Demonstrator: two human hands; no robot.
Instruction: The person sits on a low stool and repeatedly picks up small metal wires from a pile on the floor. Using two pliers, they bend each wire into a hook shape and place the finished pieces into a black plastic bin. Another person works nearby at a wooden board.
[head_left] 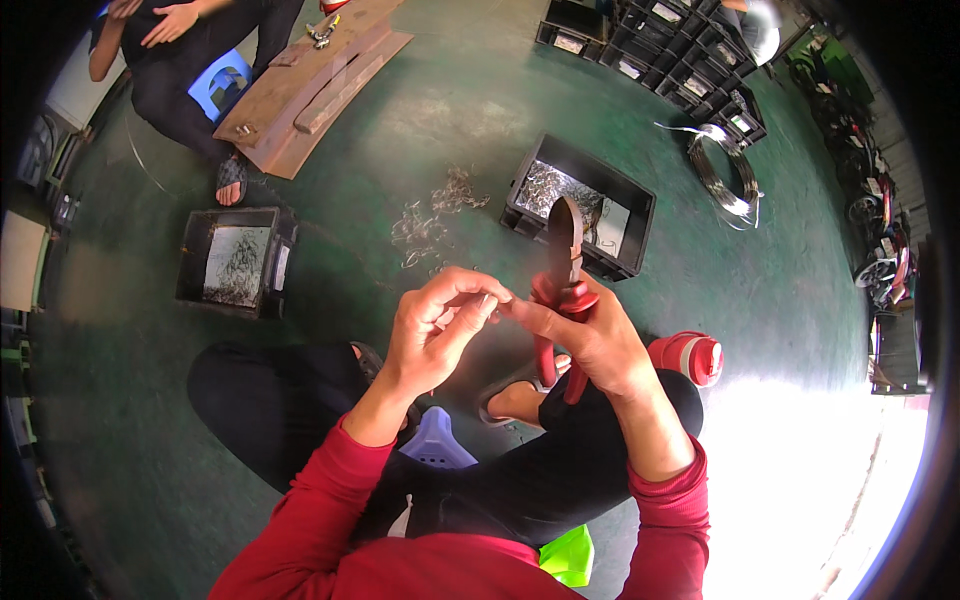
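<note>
My right hand [608,345] is wrapped around a pair of red-handled pliers [565,235], their dark jaws pointing up and away from me. The thumb of that hand reaches left and meets the fingertips of my left hand [430,335]. My left thumb and index finger are pinched together; whatever they hold is too small to make out. Beyond my hands, loose bent wire pieces [420,232] lie scattered on the green floor. A black crate [648,222] with many small metal pieces and a white card stands just past the pliers.
Another black crate [190,262] with wire pieces sits at left. A wire coil [712,180] lies at far right, near stacked black crates [650,55]. A red cup [700,358] stands beside my right knee. At the upper left, a person [185,75] sits by a wooden bench [320,90].
</note>
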